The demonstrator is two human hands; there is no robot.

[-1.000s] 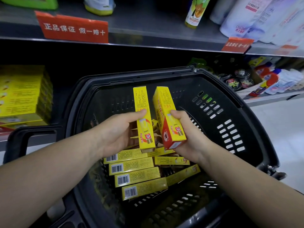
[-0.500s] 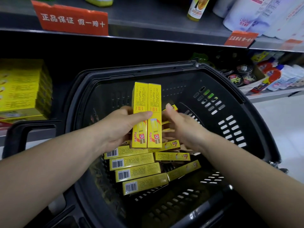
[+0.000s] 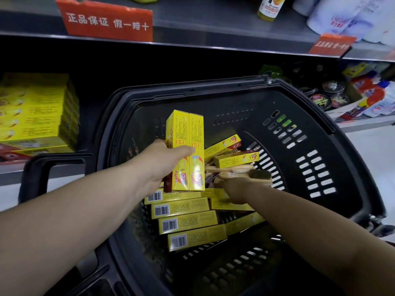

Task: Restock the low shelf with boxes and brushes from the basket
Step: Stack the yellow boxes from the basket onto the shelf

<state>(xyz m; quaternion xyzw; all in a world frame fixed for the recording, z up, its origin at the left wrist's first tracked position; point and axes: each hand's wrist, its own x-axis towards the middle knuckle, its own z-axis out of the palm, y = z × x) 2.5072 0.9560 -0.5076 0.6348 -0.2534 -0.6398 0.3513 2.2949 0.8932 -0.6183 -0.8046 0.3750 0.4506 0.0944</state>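
Observation:
Over the black basket (image 3: 213, 87), my left hand (image 3: 163, 162) grips two yellow boxes (image 3: 186, 135) side by side and upright. Below them, my right hand (image 3: 233, 186) reaches down among the basket's contents, next to wooden brushes (image 3: 259, 175) with dark bristles. Its fingers are hidden behind the held boxes, so whether it holds anything does not show. Several more yellow boxes (image 3: 188, 223) lie flat in a row in the basket, barcodes to the left. A stack of the same yellow boxes (image 3: 36, 112) stands on the low shelf at the left.
An upper shelf (image 3: 213, 24) with red price tags (image 3: 106, 20) and bottles overhangs the low shelf. Round tins (image 3: 327, 97) and packets fill the low shelf to the right. The basket handle (image 3: 38, 167) sticks out at the left. Pale floor shows at far right.
My right hand passed its box to the left hand, which now holds both together. The right hand then let go and dropped lower into the basket, beside the brushes.

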